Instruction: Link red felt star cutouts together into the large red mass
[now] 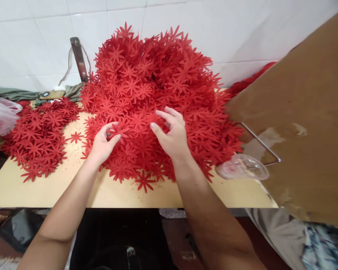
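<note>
A large heap of red flower-shaped cutouts (146,90) with narrow petals fills the middle of the table. At the heap's front left, my left hand (104,142) has its thumb and fingers curled round a red flower cutout (120,131), whose petals stick out past the fingertips. My right hand (173,135) hovers over the heap's front, fingers spread and thumb apart, with nothing visible between them. One loose red flower cutout (144,181) lies at the heap's front edge. Another single cutout (76,137) rests on the table left of the heap.
A smaller pile of red flowers (42,135) lies at the left, beside a plastic bag (4,112). A brown board (304,123) rises on the right, near a clear plastic cup (250,167) on its side. The pale table (115,195) meets a white tiled wall (53,41).
</note>
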`<move>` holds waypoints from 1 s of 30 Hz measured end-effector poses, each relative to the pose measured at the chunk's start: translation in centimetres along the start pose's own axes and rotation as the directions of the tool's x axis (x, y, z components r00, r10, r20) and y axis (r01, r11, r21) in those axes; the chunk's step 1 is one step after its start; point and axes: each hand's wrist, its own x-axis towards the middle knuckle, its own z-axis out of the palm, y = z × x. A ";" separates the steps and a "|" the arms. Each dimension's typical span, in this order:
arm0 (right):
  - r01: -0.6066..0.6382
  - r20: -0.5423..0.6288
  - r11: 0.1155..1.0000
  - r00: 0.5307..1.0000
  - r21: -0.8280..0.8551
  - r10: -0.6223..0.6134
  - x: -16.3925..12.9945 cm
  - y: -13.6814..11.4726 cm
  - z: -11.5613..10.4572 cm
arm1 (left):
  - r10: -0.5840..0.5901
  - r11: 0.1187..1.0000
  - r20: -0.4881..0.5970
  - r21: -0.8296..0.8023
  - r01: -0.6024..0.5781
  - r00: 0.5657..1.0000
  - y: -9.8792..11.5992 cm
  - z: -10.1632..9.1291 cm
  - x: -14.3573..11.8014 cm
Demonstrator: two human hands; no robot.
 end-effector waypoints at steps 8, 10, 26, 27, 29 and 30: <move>0.052 0.161 0.999 0.985 0.011 -0.053 -0.9 -0.7 1.9 | -0.113 0.992 0.002 0.058 0.112 0.994 -0.2 2.0 -0.4; 0.030 0.171 0.999 0.985 0.025 -0.034 -1.0 -0.9 2.2 | -0.113 0.989 0.016 0.096 0.111 0.993 -0.4 2.1 -0.5; -0.153 0.501 0.982 0.862 0.112 0.078 0.4 -2.2 2.6 | -0.041 0.999 0.163 -0.024 0.045 0.986 -2.1 3.6 1.0; -0.145 0.513 0.984 0.856 0.108 0.070 0.3 -2.1 2.7 | -0.041 0.997 0.156 -0.054 0.050 0.987 -2.2 3.7 0.9; -0.139 0.520 0.984 0.852 0.109 0.062 0.3 -1.8 3.0 | -0.054 0.993 0.138 -0.096 0.067 0.989 -2.6 3.7 0.7; -0.137 0.521 0.984 0.851 0.110 0.061 0.3 -1.7 3.1 | -0.064 0.992 0.135 -0.103 0.078 0.989 -2.7 3.7 0.6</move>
